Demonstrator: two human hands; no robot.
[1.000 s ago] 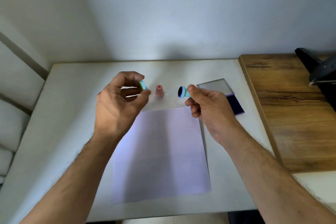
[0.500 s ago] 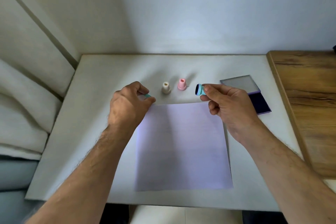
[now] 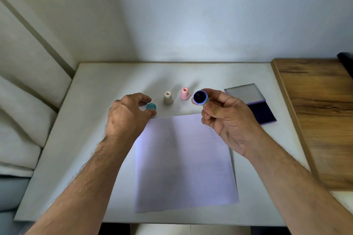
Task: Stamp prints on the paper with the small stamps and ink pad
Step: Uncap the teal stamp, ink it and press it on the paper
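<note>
A blank sheet of paper (image 3: 183,162) lies in the middle of the white table (image 3: 91,105). My right hand (image 3: 227,118) pinches a small teal stamp (image 3: 200,97), lifted above the paper's far edge, its dark inked face turned toward me. My left hand (image 3: 128,114) is down at the table left of the paper, its fingers curled round a round teal cap (image 3: 151,107). A beige stamp (image 3: 168,98) and a pink stamp (image 3: 184,93) stand upright beyond the paper. The open ink pad (image 3: 262,112) lies right of my right hand, its lid (image 3: 243,93) tilted back.
A wooden surface (image 3: 321,120) adjoins the table on the right, with a dark object (image 3: 346,63) at its far corner. White cushions (image 3: 28,101) sit along the left. A wall rises behind the table.
My left hand has lowered the teal cap to the table beside the beige stamp. My right hand has turned the stamp so its inked face points toward me.
</note>
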